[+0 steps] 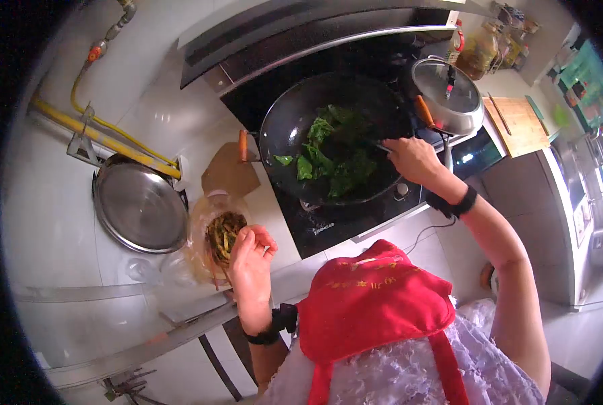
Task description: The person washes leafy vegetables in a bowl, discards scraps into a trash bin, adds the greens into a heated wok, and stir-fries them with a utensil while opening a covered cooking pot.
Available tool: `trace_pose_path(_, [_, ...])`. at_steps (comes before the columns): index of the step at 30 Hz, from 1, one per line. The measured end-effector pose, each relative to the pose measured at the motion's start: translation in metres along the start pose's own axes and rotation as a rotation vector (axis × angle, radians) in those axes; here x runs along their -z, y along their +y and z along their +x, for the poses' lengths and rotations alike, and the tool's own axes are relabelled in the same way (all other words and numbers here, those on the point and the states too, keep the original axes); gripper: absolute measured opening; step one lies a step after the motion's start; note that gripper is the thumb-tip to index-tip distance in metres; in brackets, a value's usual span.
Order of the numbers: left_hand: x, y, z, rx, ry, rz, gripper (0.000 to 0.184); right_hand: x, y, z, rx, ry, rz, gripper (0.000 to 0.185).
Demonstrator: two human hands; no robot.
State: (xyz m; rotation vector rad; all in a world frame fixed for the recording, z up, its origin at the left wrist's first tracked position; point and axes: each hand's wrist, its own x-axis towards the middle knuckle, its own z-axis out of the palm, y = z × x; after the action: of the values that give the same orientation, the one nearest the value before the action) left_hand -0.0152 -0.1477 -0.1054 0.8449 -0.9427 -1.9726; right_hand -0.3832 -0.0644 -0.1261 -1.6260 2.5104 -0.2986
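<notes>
My right hand (416, 160) is closed around the handle of a cooking utensil (380, 145). Its working end is lost in the dark of the black wok (281, 135). Leafy greens (322, 158) lie in the wok, mostly in its middle and lower part, with a single leaf off to the left. Left of the stove, my left hand (251, 260) hovers by a bowl of brownish-green food (224, 236), its fingers loosely curled and apart, with nothing visible in them. Thin sticks like chopsticks (213, 271) rest at the bowl's lower edge, partly hidden.
A lidded pan (447, 94) stands on the stove's right side. Beyond it lies a wooden cutting board (517, 123), with bottles (478, 50) behind. A round metal lid (139, 206) leans by the yellow pipe (106, 138). The wok's wooden handle (243, 146) sticks out leftward.
</notes>
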Motion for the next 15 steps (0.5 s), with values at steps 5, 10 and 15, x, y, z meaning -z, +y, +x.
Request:
trace_pose_path(5, [0.006, -0.002, -0.005, 0.015, 0.045, 0.015, 0.019, 0.072, 0.006, -0.007, 0.072, -0.243, 0.038, 0.027])
trace_pose_path(10, [0.004, -0.002, -0.005, 0.022, -0.006, 0.009, 0.019, -0.006, -0.004, 0.023, -0.043, 0.064, 0.091, 0.027])
trace_pose_path(15, [0.0, 0.0, -0.007, 0.007, -0.006, 0.012, 0.019, 0.062, -0.013, -0.006, 0.066, -0.208, -0.009, 0.027])
